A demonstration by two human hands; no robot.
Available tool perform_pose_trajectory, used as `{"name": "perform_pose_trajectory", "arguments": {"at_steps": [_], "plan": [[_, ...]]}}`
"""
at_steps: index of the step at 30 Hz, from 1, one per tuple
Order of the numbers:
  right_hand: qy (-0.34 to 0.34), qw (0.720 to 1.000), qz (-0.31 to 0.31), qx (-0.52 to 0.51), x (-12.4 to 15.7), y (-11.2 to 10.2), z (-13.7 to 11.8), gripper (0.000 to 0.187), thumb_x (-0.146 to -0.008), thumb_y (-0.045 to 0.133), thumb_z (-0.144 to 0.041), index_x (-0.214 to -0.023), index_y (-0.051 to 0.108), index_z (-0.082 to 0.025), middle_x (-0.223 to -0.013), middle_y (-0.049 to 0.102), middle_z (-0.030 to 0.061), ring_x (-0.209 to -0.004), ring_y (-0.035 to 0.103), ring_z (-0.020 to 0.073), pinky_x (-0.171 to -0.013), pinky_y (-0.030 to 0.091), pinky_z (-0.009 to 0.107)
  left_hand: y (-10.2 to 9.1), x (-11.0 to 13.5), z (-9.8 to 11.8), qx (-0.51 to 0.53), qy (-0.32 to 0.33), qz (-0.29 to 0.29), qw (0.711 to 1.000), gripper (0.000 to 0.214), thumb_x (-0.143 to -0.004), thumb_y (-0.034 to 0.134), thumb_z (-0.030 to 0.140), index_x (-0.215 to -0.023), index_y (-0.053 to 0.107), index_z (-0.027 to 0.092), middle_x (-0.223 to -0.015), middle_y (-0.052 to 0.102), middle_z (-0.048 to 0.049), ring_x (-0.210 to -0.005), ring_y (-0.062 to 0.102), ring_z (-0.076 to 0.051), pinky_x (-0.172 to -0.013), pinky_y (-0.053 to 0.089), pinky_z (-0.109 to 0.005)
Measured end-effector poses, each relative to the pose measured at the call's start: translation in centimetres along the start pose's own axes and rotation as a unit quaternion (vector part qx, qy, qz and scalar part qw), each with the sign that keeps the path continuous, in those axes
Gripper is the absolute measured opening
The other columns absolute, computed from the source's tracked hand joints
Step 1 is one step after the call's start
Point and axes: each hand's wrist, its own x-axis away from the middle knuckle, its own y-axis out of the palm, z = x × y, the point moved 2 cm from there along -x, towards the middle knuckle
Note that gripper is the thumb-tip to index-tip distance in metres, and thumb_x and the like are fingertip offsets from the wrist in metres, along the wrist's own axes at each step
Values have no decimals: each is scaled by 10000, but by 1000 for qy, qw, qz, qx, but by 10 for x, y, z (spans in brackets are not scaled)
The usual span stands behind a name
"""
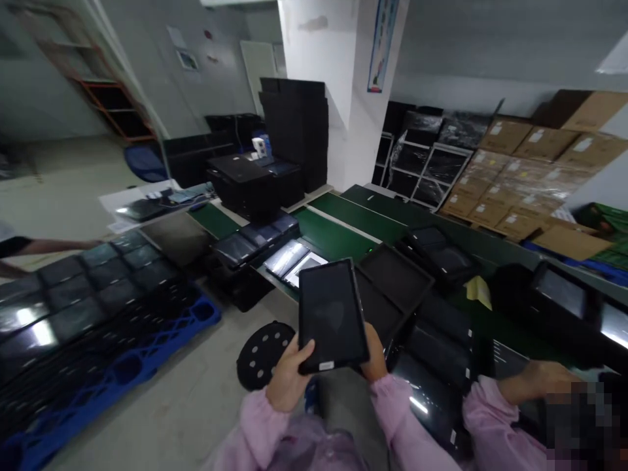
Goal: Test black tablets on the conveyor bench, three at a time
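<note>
Both hands are up in front of the chest, holding a dark tablet (pixel 332 316) tilted back toward the camera. The left hand (pixel 287 378) has its fingers wrapped round the lower left edge, thumb lying across the bottom corner of the glass. The right hand (pixel 375 356) is mostly hidden behind the tablet's lower right corner, so you only see a bit of it curled around the back, fingers closed on the edge. Pink sleeves on both arms.

Off to the right there's another person's hand (pixel 537 379), also in a pink sleeve, resting on the dark screens down there; can't tell what it's gripping, if anything.

Right behind the tablet sits an empty black tray (pixel 392 275) on the green surface (pixel 343 235), with more trays and screens packed close around it. A black stool (pixel 262 353) with holes in the seat is just left of the left hand. Further left, a blue pallet (pixel 122 366) carries rows of dark screens. Cardboard boxes (pixel 520 176) are stacked along the right wall, well apart from the hands.
</note>
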Motion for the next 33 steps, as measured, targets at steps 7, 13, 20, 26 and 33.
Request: {"name": "perform_pose_trajectory", "arguments": {"at_steps": [7, 13, 20, 26, 33], "plan": [[165, 912, 232, -295, 2, -56, 1, 546, -908, 685, -654, -1245, 642, -226, -1112, 728, 80, -987, 704, 256, -811, 586, 375, 80, -85, -59, -38, -39, -71, 996, 673, -714, 886, 518, -1250, 651, 186, -1225, 748, -131, -1136, 710, -279, -974, 559, -378], [232, 861, 337, -303, -76, -157, 58, 431, -734, 882, -471, -961, 656, -181, -786, 633, -31, -632, 582, 129, -531, 448, 223, 43, -99, -91, -404, -125, -188, 887, 807, -698, 522, 961, -755, 676, 171, -651, 713, -71, -554, 641, -184, -562, 462, -286], [321, 889, 226, -235, -158, -170, 106, 243, -1030, 670, -387, -1068, 642, -149, -929, 634, 15, -732, 620, 134, -663, 563, 279, 1, -95, -110, -518, -167, -71, 836, 837, -715, 389, 993, -537, 606, 205, -526, 648, -101, -566, 680, -269, -572, 465, -330], [379, 900, 176, -123, -149, -169, 126, 316, -972, 731, -398, -1159, 632, -163, -1107, 651, 70, -923, 649, 200, -822, 564, 372, 0, -91, -114, -553, -209, 10, 806, 796, -647, 428, 993, -541, 572, 217, -562, 666, -117, -481, 612, -244, -519, 435, -340], [391, 886, 180, -175, -89, -132, 113, 405, -768, 850, -482, -959, 633, -198, -941, 697, 64, -957, 670, 268, -899, 493, 383, 8, -67, -72, -596, -182, 87, 777, 744, -597, 482, 979, -420, 449, 257, -442, 516, -61, -483, 545, -247, -531, 452, -368]]}}
